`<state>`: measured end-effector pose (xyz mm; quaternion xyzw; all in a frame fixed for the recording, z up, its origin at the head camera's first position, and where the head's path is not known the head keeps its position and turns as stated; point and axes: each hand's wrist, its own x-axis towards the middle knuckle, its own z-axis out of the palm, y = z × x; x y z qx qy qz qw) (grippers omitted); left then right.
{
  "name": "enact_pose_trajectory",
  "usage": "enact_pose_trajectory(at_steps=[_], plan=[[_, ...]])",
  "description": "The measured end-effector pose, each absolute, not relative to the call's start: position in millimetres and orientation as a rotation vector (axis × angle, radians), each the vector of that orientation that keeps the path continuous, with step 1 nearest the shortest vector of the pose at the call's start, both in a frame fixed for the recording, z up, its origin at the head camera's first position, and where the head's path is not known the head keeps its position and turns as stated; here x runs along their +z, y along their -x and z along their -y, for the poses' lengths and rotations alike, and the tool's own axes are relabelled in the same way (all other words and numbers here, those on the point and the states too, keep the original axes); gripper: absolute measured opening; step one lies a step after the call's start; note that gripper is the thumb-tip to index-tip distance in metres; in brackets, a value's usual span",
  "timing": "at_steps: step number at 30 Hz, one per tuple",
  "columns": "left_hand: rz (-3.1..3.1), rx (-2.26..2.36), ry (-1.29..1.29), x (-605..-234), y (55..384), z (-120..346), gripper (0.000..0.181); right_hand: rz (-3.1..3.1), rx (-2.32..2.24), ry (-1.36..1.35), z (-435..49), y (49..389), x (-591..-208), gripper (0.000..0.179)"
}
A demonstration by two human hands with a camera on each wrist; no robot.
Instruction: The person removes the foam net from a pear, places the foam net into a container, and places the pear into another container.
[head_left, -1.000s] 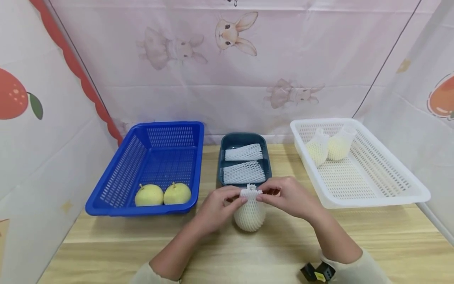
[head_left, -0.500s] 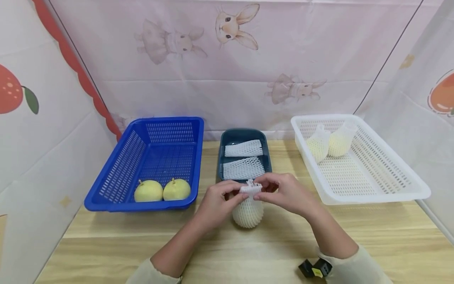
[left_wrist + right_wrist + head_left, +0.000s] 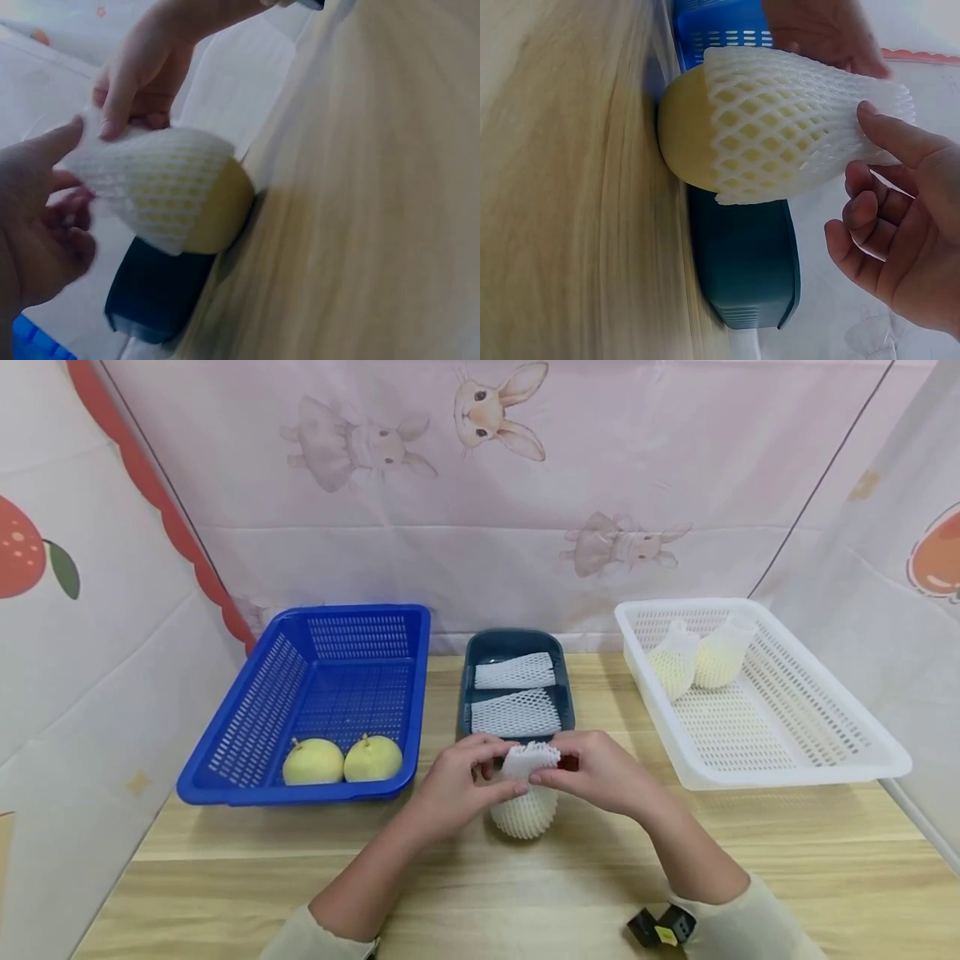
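On the table stands a pale yellow pear (image 3: 681,135) partly covered by a white foam net sleeve (image 3: 522,762). In both wrist views the pear's bottom end is bare below the net's edge. My left hand (image 3: 456,787) pinches the net's upper end from the left, thumb on the near side. From the right, my right hand (image 3: 596,774) pinches the same upper end between thumb and fingers. The net's mouth stands up above the fingers. Just behind the hands, a dark green tray (image 3: 471,672) holds two flat foam nets (image 3: 516,713).
A blue basket (image 3: 225,727) at the left holds two bare pears (image 3: 312,762). The white basket (image 3: 795,777) at the right holds two net-covered pears (image 3: 716,660). A small black device (image 3: 660,927) sits by the right sleeve. Printed curtains (image 3: 480,568) close off the back and sides.
The net's upper end, bunched and narrow before, now stands taller and spread wider. Both hands have shifted their grip slightly around it. The pear has stayed nearly in place.
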<state>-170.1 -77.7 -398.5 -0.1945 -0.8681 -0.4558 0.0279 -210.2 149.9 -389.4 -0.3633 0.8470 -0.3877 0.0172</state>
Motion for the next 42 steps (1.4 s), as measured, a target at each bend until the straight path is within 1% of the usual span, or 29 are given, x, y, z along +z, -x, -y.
enact_pose_trajectory(at_steps=[5, 8, 14, 20, 23, 28, 32, 35, 39, 42], plan=[[2.867, -1.359, 0.658, -395, 174, 85, 0.038, -2.593, -1.125, 1.037, -152, 212, -386, 0.022], [2.906, -1.338, 0.667, -395, 176, 87, 0.040, -2.570, -1.075, 1.022, -154, 213, -385, 0.021], [2.864, -1.373, 0.634, -398, 177, 83, 0.021, -2.582, -1.077, 1.141, -150, 213, -384, 0.014], [2.713, -1.411, 0.655, -399, 176, 75, 0.015, -2.631, -1.151, 1.228, -146, 210, -381, 0.016], [2.614, -1.444, 0.651, -399, 176, 72, 0.014, -2.648, -1.225, 1.219, -144, 208, -380, 0.018], [2.477, -1.623, 0.531, -396, 177, 67, 0.014, -2.659, -1.350, 1.081, -142, 207, -379, 0.029], [2.376, -1.745, 0.434, -392, 179, 61, 0.018, -2.634, -1.371, 1.024, -139, 209, -381, 0.040], [2.274, -1.826, 0.328, -388, 183, 55, 0.021, -2.593, -1.422, 0.957, -136, 210, -379, 0.041], [2.104, -1.907, 0.199, -384, 192, 51, 0.023, -2.570, -1.574, 0.834, -136, 217, -375, 0.034], [2.009, -1.949, 0.123, -384, 198, 51, 0.025, -2.527, -1.759, 0.740, -139, 227, -375, 0.033]])
